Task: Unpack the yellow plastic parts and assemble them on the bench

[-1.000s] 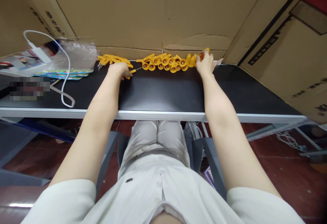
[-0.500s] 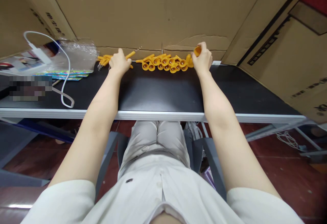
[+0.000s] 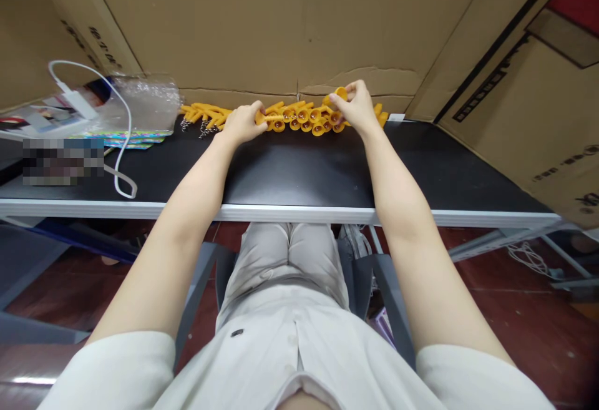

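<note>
My left hand (image 3: 243,123) pinches a slim yellow plastic stem (image 3: 261,117) with a thin metal coil at its tip, which points right. A yellow plastic cup-ended piece (image 3: 340,93) is held between the thumb and fingers of my right hand (image 3: 358,109), its cup facing up. Below and between the hands lies a row of similar yellow cup-ended pieces (image 3: 306,125), with their round openings toward me. Left of my left hand is a pile of yellow stems (image 3: 206,110) with metal coils. A few yellow pieces (image 3: 381,112) show behind my right wrist.
Cardboard walls (image 3: 224,29) stand behind and beside the black tabletop (image 3: 299,166). Plastic bags (image 3: 150,107), a white adapter (image 3: 80,104) and its white cable (image 3: 125,129) lie at left. A small white block (image 3: 397,118) sits at back right.
My left hand has moved right with the yellow stem, away from the stem pile. My right hand has moved left with the cup-ended piece, and the hands are closer together.
</note>
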Demonstrator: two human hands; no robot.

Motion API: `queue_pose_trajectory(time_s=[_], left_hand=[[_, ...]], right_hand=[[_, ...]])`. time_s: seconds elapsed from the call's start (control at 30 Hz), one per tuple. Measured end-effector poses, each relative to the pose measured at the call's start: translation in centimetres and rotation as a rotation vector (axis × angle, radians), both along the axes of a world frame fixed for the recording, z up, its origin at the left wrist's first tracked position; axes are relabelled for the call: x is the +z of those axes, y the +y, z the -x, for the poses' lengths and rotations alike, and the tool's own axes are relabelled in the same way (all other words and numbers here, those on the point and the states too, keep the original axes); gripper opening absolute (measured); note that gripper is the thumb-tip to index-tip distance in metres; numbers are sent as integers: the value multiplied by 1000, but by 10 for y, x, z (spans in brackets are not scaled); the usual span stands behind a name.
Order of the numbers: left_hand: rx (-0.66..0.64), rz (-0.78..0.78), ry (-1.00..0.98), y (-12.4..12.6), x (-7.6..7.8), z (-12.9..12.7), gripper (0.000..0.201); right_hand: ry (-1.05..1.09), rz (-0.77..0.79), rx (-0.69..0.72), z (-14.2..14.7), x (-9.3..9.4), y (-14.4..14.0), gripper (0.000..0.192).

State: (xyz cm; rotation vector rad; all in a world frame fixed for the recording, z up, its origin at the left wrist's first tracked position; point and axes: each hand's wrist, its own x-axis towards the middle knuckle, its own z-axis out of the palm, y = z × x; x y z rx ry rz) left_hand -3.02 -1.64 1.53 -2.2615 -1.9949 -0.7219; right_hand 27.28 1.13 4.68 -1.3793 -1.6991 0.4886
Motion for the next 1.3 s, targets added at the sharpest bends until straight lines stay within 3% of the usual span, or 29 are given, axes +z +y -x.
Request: queue_pose_trajectory(time_s=[0.13,0.37,0.57,0.93,1.1,1.3], left_hand=[[-11,-8,36,2,-4,-2,57],[-20,25,40,0,-2,-2,56],[-51,6,-8,2,-4,-3,53],[-149,-8,-81,0,-2,-9,50],[-176,-38,-74,-3,-1,-17,47],[-202,-59,-61,-3,-1,-19,45]], right_hand=[[197,95,139,8,-1,-5,38],[252,192,151,13,2,-16,21],[290,246,182,11,-5,-10,18],[390,302,248,18,-6,-12,25],[382,307,291,25,-6,-15,40],[343,349,220,33,-8,-16,56]])
